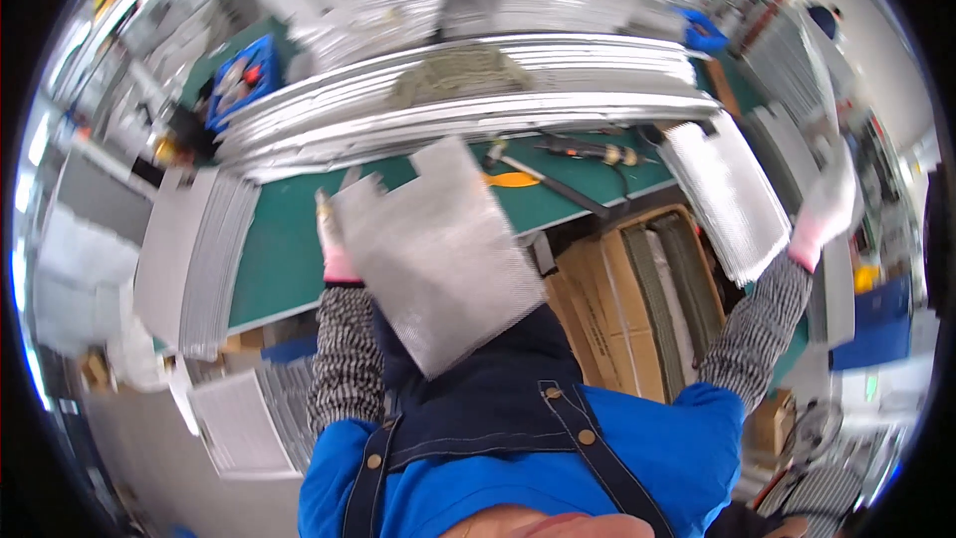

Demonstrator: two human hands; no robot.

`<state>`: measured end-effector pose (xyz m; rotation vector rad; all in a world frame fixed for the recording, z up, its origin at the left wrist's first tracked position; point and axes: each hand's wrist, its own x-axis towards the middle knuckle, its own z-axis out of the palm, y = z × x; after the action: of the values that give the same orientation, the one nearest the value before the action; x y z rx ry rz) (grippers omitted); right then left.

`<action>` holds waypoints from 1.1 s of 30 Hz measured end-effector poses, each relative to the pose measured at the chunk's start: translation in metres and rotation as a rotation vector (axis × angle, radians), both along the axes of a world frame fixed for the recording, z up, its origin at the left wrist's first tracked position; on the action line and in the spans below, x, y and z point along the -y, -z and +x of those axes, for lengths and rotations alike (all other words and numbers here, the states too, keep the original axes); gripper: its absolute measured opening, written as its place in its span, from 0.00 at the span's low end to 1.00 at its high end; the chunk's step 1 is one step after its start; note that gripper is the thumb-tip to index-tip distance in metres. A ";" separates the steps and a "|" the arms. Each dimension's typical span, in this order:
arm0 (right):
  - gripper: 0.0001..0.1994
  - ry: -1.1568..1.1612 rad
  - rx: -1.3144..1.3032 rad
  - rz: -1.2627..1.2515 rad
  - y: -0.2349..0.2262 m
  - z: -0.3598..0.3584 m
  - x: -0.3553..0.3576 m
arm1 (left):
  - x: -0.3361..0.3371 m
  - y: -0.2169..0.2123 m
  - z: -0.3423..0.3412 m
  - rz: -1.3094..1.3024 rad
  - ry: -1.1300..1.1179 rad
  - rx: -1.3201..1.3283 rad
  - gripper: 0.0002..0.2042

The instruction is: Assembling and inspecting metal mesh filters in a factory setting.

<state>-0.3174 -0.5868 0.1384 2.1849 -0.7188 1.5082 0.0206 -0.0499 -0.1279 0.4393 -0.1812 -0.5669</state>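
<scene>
A silver, finely ridged metal sheet [438, 249] with notches along its upper edge is tilted in front of my dark apron. My left hand [337, 247], in a white and pink glove, grips its left edge; the sheet hides most of the fingers. My right hand [829, 204], gloved the same way, reaches out at the far right beside upright grey panels. A thin pale panel [823, 80], seen nearly edge-on, meets its fingertips. Blur there hides whether the fingers close on it.
A stack of ridged sheets [727, 199] lies at the green bench's [289, 229] right, another stack [194, 249] at its left. A hammer [558, 184] and a power tool [588, 149] lie between. Long metal strips [597, 105] span the back. An open cardboard box [617, 309] stands below.
</scene>
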 end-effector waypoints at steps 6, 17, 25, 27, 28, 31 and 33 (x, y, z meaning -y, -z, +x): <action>0.19 -0.736 0.146 1.030 0.123 0.076 -0.131 | 0.014 -0.020 -0.007 -0.038 0.063 -0.045 0.45; 0.23 -1.145 -0.460 1.890 0.220 0.165 -0.247 | 0.011 -0.019 -0.007 0.017 0.006 -0.037 0.56; 0.21 -1.063 -0.545 1.787 0.222 0.167 -0.245 | 0.011 -0.017 -0.008 -0.091 -0.011 -0.107 0.52; 0.21 -0.997 -0.554 1.759 0.224 0.170 -0.245 | 0.015 -0.023 -0.012 -0.093 -0.016 -0.123 0.50; 0.21 -1.039 -0.556 1.738 0.230 0.172 -0.244 | 0.018 -0.028 -0.014 -0.096 -0.024 -0.133 0.49; 0.20 -1.010 -0.601 1.577 0.225 0.176 -0.248 | 0.015 -0.020 -0.009 -0.039 -0.071 -0.065 0.50; 0.25 -0.848 -0.669 1.277 0.222 0.178 -0.251 | 0.008 -0.023 -0.009 -0.045 -0.123 -0.024 0.52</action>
<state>-0.1389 -0.3356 -0.0832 3.9995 -0.5652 0.2582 0.0118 -0.0583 -0.1053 0.3965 -0.1424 -0.4466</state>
